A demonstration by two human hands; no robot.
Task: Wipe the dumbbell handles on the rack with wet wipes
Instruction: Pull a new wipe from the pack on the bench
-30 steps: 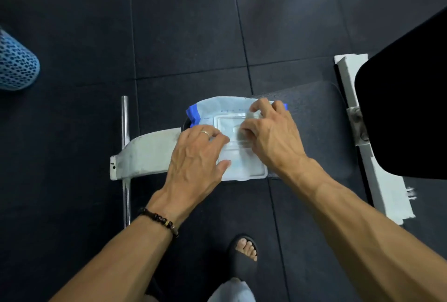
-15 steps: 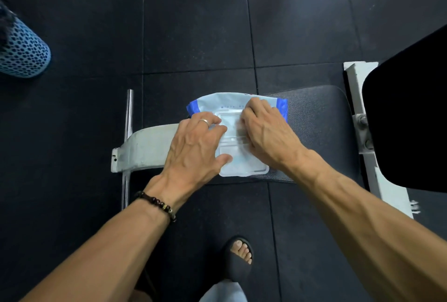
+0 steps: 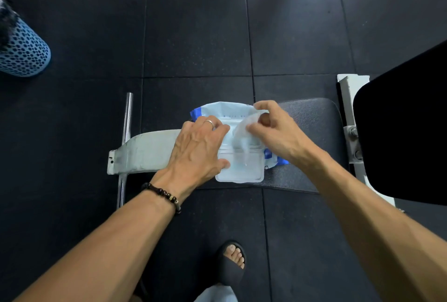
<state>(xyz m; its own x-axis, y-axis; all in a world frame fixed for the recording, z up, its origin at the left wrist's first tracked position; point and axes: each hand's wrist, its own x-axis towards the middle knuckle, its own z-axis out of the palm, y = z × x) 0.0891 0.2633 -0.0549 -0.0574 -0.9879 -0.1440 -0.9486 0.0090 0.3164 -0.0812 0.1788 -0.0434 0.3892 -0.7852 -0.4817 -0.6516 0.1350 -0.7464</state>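
Note:
A white and blue pack of wet wipes (image 3: 225, 109) lies on the dark padded seat (image 3: 307, 117) of a gym bench. Its clear plastic lid (image 3: 242, 168) is flipped open toward me. My left hand (image 3: 196, 149) presses down on the left side of the pack, fingers fairly straight. My right hand (image 3: 273, 130) pinches a white wet wipe (image 3: 243, 132) and holds it partly drawn out of the pack's opening. No dumbbells or rack are in view.
The bench's white metal frame (image 3: 142, 151) and a chrome bar (image 3: 127, 117) lie to the left. A black back pad (image 3: 406, 132) stands at the right. A blue perforated shoe (image 3: 24, 52) is at far left. My sandalled foot (image 3: 232, 260) stands on black rubber floor tiles.
The lid now lies open toward me, and my right hand has lifted up and right, pulling a wipe out of the pack. My left hand still presses on the pack.

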